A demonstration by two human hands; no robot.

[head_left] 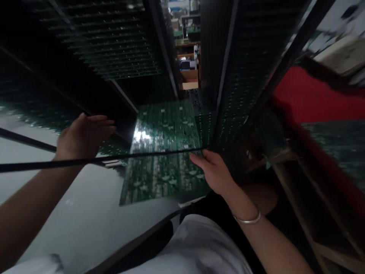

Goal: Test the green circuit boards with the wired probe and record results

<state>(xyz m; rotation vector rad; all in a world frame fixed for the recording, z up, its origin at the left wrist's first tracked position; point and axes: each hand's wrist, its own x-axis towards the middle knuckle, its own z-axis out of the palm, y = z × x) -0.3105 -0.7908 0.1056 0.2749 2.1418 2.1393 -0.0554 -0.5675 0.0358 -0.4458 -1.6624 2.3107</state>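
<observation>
A large green circuit board (162,175) lies flat, its far end between the uprights of a dark rack (168,57). My right hand (213,169) pinches the board's right edge, thumb on top. Off the board's left side, my left hand (85,135) is raised beside the rack, its fingers extended and holding nothing. A thin black bar or cord (94,160) crosses the view in front of the left wrist and over the board. Stacks of green boards (125,49) fill the rack's slots on both sides.
On the right is a red surface (302,95) with another green board (339,148) on it, above a wooden frame (293,198). Beyond the rack, a cardboard box (189,79) sits among shelves. Pale floor (85,213) shows at lower left.
</observation>
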